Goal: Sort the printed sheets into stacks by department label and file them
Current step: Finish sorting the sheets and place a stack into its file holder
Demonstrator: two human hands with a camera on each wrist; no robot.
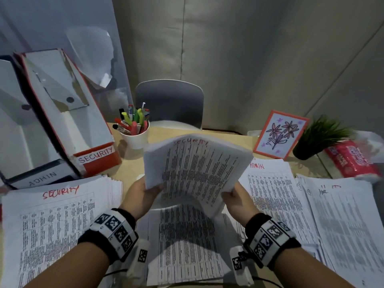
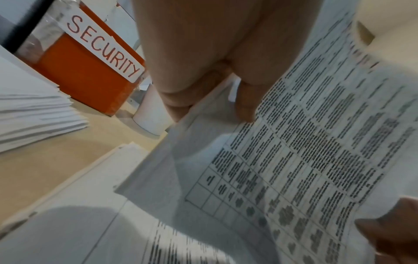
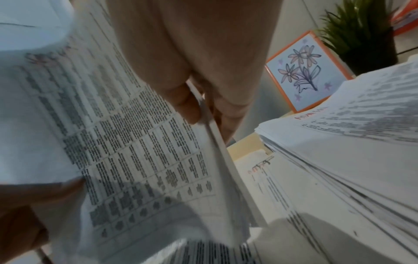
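Note:
Both hands hold up a bent sheaf of printed sheets [image 1: 195, 171] headed SECURITY in red, above the unsorted pile [image 1: 187, 246] at the table's middle. My left hand [image 1: 143, 194] pinches its lower left corner, thumb on top [image 2: 246, 105]. My right hand [image 1: 232, 196] pinches the lower right edge [image 3: 203, 110]. A SECURITY stack [image 1: 56, 229] lies at the left. An ADMIN stack [image 1: 274, 196] lies to the right, and a further stack [image 1: 342, 221] beyond it. A red file box labelled SECURITY [image 1: 95, 156] [image 2: 101, 48] and a box labelled ADMIN [image 1: 41, 177] stand at the back left.
A white cup of pens and markers [image 1: 135, 129] stands behind the held sheets. A framed flower drawing [image 1: 280, 134], a small potted plant [image 1: 320, 138] and a red tissue pack [image 1: 353, 159] sit at the back right. A grey chair [image 1: 170, 102] faces the table's far edge.

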